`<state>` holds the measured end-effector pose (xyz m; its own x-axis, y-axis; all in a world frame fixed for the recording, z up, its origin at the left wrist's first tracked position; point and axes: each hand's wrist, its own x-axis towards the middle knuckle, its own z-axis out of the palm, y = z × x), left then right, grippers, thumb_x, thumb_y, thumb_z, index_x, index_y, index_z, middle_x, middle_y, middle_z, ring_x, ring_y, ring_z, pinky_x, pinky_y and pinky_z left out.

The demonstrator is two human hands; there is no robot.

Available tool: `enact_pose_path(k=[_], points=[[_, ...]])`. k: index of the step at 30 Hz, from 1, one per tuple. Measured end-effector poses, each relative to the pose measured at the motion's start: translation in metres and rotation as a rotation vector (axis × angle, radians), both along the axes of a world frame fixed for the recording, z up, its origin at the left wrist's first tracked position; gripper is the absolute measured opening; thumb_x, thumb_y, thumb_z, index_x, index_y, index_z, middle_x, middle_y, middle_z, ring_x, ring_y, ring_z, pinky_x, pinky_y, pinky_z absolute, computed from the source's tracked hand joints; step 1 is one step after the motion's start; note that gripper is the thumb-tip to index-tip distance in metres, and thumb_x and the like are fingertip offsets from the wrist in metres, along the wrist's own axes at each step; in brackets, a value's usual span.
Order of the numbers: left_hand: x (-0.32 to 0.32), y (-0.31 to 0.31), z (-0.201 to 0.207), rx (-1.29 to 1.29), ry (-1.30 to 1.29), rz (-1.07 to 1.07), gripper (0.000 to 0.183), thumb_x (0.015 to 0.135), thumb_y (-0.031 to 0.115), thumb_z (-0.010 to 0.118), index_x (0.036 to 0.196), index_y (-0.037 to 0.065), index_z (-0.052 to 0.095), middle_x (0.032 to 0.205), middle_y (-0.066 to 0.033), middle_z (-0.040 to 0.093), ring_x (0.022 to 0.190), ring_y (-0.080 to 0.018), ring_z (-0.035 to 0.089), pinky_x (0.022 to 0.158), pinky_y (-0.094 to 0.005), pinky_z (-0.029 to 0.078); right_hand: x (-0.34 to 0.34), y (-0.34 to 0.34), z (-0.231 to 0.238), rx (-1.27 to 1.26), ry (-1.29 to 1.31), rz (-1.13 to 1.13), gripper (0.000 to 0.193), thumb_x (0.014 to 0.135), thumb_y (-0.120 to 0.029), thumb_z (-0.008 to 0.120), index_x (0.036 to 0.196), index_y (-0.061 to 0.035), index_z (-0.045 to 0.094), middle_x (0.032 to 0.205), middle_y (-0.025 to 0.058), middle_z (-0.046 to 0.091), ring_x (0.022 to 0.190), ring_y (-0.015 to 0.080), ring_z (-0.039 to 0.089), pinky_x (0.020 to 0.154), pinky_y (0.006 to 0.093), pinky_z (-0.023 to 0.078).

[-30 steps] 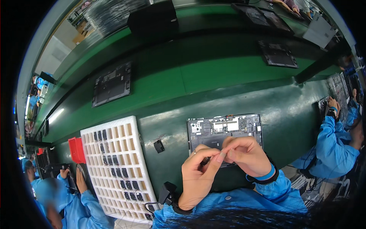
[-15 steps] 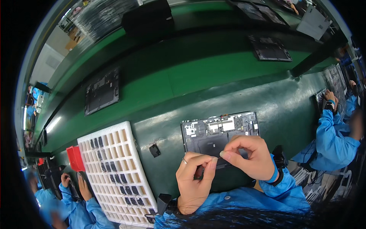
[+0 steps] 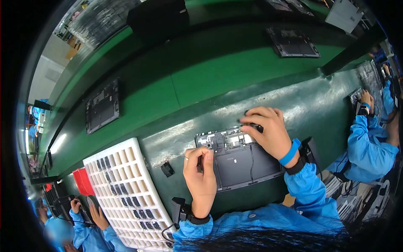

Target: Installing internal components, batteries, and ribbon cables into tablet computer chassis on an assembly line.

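An open laptop base (image 3: 233,172) lies in front of me, its inside showing: a dark battery across the near half, a circuit board with silver plates along the far half. My left hand (image 3: 200,176) is closed in a pinch over its left edge; anything between thumb and forefinger is too small to make out. My right hand (image 3: 270,132) reaches over the far right part of the base, fingers curled and thumb close to the forefinger. Whatever those fingertips hold is hidden. That hand covers part of the circuit board.
Left of the laptop stands a white foam tray (image 3: 133,168) with several small black parts in its pockets. Between them lies a small black piece (image 3: 167,169). A red bin (image 3: 83,182) is beyond the tray. More laptop bases (image 3: 103,107) rest on the green bench; people work on both sides.
My hands have moved apart from their meeting point over the battery. The right went to the laptop's far edge, the left to its left edge. The view has shifted slightly.
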<state>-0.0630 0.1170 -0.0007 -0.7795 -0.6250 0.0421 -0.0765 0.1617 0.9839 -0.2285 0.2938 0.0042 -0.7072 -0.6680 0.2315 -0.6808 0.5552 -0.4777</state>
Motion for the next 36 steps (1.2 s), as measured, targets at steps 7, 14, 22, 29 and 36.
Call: enact_pose_path(k=[7,14,22,29,36], points=[[-0.008,-0.003,-0.004,-0.181,0.014,-0.053,0.004,0.105,0.001,0.067,0.106,-0.002,0.067,0.112,-0.0074,0.064,0.094,-0.0174,0.061,0.085,-0.0293,0.05,0.019,0.004,0.005,-0.265,-0.373,-0.054,0.019,0.095,-0.018,0.081,0.11,-0.0088,0.074,0.098,0.008,0.077,0.089,0.0289,0.07,0.091,0.0391,0.048],[-0.014,0.003,-0.001,-0.088,0.013,-0.14,0.001,0.104,-0.002,0.065,0.104,-0.002,0.066,0.109,-0.0114,0.068,0.099,-0.0206,0.065,0.091,-0.0319,0.053,0.008,0.015,0.011,-0.245,-0.479,0.089,0.021,0.091,-0.016,0.086,0.109,-0.0078,0.08,0.088,0.0062,0.077,0.072,0.0214,0.062,0.083,0.0347,0.042],[-0.012,0.013,-0.011,-0.168,0.046,-0.147,0.005,0.102,-0.006,0.065,0.104,-0.002,0.066,0.107,-0.0118,0.068,0.095,-0.0206,0.066,0.086,-0.0319,0.054,0.012,0.018,0.002,-0.287,-0.445,0.055,0.021,0.09,-0.016,0.087,0.108,-0.0071,0.082,0.078,0.0055,0.073,0.07,0.0186,0.058,0.083,0.0344,0.04],[-0.013,0.013,-0.009,-0.247,0.043,-0.16,0.008,0.1,-0.008,0.067,0.104,-0.002,0.067,0.104,-0.0122,0.068,0.09,-0.0221,0.067,0.083,-0.0323,0.055,0.012,0.018,-0.001,-0.305,-0.421,0.06,0.02,0.09,-0.016,0.086,0.108,-0.0071,0.082,0.067,0.0028,0.067,0.064,0.0168,0.056,0.082,0.0331,0.04],[-0.013,0.013,-0.006,-0.286,0.02,-0.151,0.009,0.099,-0.009,0.069,0.104,-0.002,0.067,0.104,-0.0134,0.068,0.089,-0.0237,0.067,0.08,-0.0334,0.055,0.012,0.016,-0.003,-0.298,-0.422,0.068,0.021,0.09,-0.016,0.087,0.108,-0.0076,0.082,0.065,0.0019,0.064,0.063,0.0156,0.055,0.08,0.0327,0.039]])
